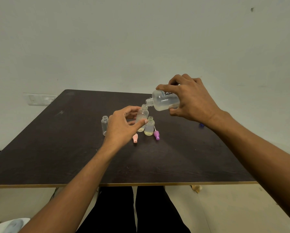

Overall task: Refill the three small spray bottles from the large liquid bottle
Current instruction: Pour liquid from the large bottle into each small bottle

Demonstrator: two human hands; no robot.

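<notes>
So the person's right hand (191,100) is wrapped around the large liquid bottle (164,100), tipped nearly sideways with its open neck pointing down toward 8 o'clock, right at the mouth of the middle spray bottle (142,117). There's a bit of pale yellowish liquid sitting in the low side of the big one.

The left hand (122,126) is pinching that middle spray bottle between thumb and fingers, steadying it on the dark bench (56,148); it leans a touch toward the big bottle. It looks mostly empty, just a little liquid near the bottom.

Just beside it at 4 o'clock stands the second spray bottle (149,126), uncapped and upright, with yellowish liquid up most of the body. At 9 o'clock of the held one, partly behind the left hand, is the third spray bottle (104,124), clear, open and empty-looking.

Two spray tops lie on the bench near the front: a pink spray cap (135,138) and a purple spray cap (156,135) with its dip tube sticking up. A small blue thing (201,125) peeks out under the right wrist; can't tell what it is.
</notes>
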